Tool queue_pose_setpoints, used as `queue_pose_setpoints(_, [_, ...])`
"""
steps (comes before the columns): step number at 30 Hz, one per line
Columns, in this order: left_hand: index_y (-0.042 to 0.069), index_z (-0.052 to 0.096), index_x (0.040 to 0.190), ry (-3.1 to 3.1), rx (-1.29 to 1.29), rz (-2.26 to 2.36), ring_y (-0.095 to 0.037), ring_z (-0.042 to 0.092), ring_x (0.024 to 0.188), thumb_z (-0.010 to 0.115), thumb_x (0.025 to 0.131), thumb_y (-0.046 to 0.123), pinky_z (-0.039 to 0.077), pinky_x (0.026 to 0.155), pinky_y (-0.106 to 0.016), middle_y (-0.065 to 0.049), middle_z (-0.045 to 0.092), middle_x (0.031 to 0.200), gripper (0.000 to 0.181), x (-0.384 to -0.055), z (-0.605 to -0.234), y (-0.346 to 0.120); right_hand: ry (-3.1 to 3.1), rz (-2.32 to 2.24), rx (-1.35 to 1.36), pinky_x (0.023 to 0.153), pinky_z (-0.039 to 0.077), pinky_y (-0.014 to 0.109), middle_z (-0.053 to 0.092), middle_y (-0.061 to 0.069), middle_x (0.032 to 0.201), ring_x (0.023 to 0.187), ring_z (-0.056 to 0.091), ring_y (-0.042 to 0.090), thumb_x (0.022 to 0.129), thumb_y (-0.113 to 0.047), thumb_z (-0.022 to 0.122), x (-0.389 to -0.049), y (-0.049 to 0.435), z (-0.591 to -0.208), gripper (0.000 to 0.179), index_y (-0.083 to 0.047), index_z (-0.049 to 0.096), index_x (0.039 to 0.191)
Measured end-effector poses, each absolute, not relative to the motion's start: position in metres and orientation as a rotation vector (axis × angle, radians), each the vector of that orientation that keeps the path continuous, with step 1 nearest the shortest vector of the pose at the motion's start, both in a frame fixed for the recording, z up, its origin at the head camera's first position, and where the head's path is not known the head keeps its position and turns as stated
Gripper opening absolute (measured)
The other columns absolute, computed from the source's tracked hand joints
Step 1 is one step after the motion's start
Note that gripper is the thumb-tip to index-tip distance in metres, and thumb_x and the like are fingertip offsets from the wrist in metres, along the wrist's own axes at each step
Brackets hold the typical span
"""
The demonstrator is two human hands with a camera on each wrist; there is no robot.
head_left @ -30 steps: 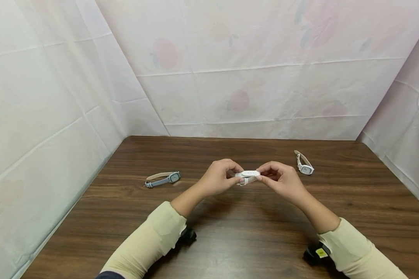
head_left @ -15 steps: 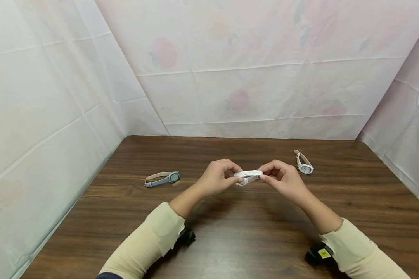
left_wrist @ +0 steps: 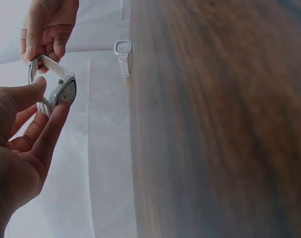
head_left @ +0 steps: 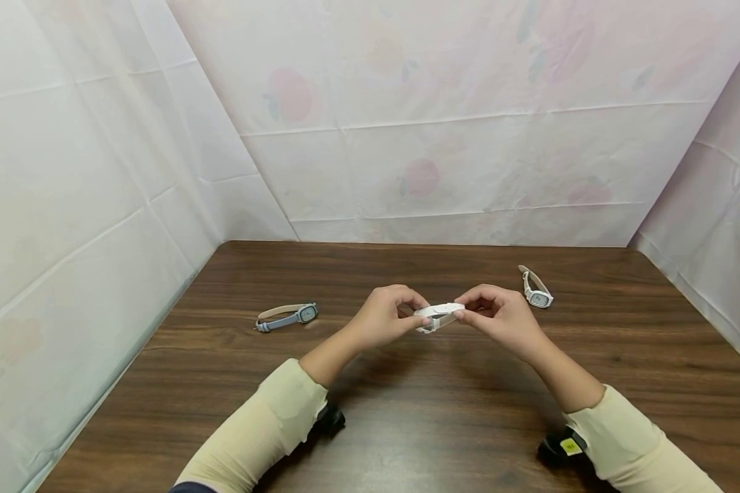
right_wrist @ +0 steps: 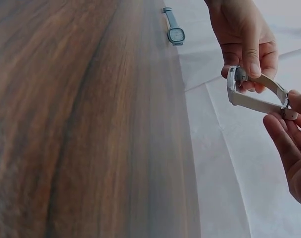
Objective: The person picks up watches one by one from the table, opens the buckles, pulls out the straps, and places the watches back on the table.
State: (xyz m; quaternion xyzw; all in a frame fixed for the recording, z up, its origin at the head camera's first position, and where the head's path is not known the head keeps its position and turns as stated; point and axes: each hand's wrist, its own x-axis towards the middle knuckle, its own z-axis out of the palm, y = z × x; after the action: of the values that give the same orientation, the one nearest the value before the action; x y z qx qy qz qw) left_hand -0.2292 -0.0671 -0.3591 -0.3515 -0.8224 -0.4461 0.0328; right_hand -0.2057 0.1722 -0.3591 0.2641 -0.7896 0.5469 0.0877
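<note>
A white wristwatch (head_left: 441,310) is held above the table between both hands, its strap forming a loop. My left hand (head_left: 385,316) pinches it at the case end, thumb and fingers on either side, as the left wrist view shows with the watch face (left_wrist: 67,93) turned toward the table. At the opposite end of the loop, my right hand (head_left: 502,319) pinches the strap by the buckle (right_wrist: 285,108). In the right wrist view the strap is joined at the buckle; whether its tip is fully through cannot be made out.
A blue-strapped watch (head_left: 288,317) lies on the brown wooden table (head_left: 407,424) at the left. Another white watch (head_left: 537,287) lies at the back right. Pale printed cloth (head_left: 444,123) hangs behind the table and along both sides.
Both hands stay nearly in place. The held watch has tilted slightly, its right end now higher than its left. The right hand shifted a little right, then back.
</note>
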Motion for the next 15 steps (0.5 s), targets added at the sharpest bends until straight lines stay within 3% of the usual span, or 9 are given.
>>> queue_pose_setpoints(8, [0.005,0.072,0.091,-2.520,-1.068,-1.379,-0.010,0.062,0.083,0.079,0.081,0.006,0.056,0.068,-0.019,-0.001,0.067,0.090,0.012,-0.2301,-0.3606,-0.0679,-2.328,1.706,0.790,0.063,0.057,0.024,0.068,0.018,0.095,0.077,0.066,0.013,0.084,0.004,0.073,-0.2053,0.1752,-0.3588,0.009,0.003,0.068,0.092])
queue_pose_setpoints(15, [0.006,0.072,0.091,-2.537,-1.053,-1.417,-0.010,0.062,0.084,0.079,0.082,0.006,0.056,0.068,-0.020,0.000,0.067,0.090,0.011,-0.2299,-0.3612,-0.0686,-2.359,1.780,0.809,0.068,0.058,0.028,0.066,0.020,0.095,0.081,0.067,0.016,0.088,0.003,0.070,-0.2045,0.1794,-0.3567,0.012,0.006,0.066,0.099])
